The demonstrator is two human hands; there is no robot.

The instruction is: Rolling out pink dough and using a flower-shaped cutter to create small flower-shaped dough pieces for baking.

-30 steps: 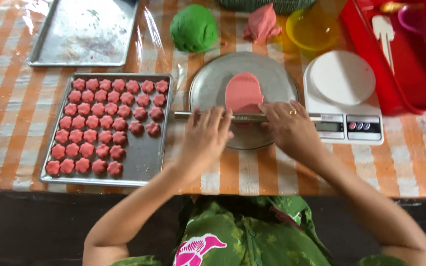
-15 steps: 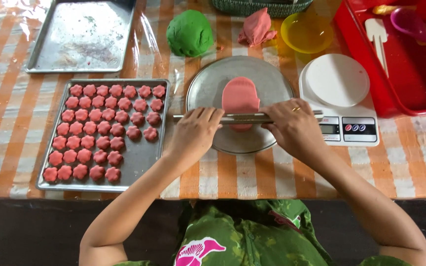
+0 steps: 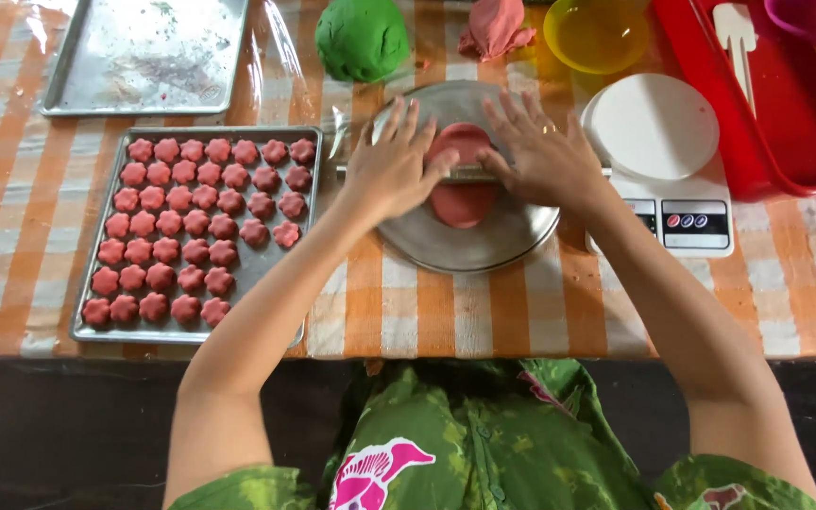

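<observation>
A flat oval of pink dough (image 3: 463, 198) lies on a round metal plate (image 3: 484, 247). A thin metal rolling rod (image 3: 469, 174) lies across the dough. My left hand (image 3: 391, 168) and my right hand (image 3: 540, 156) press flat on the rod, palms down, fingers spread, one on each side of the dough. Left of the plate stands a metal baking tray (image 3: 266, 269) filled with several rows of small pink flower-shaped dough pieces (image 3: 191, 227).
A green dough ball (image 3: 363, 38), a pink dough lump (image 3: 496, 28) and a yellow bowl (image 3: 597, 33) sit behind the plate. A white kitchen scale (image 3: 663, 161) stands at right, beside a red tray (image 3: 786, 104). An empty metal tray (image 3: 144, 52) lies far left.
Both hands have rolled the rod away from me across the dough, from its near edge to about its middle. The dough now looks longer.
</observation>
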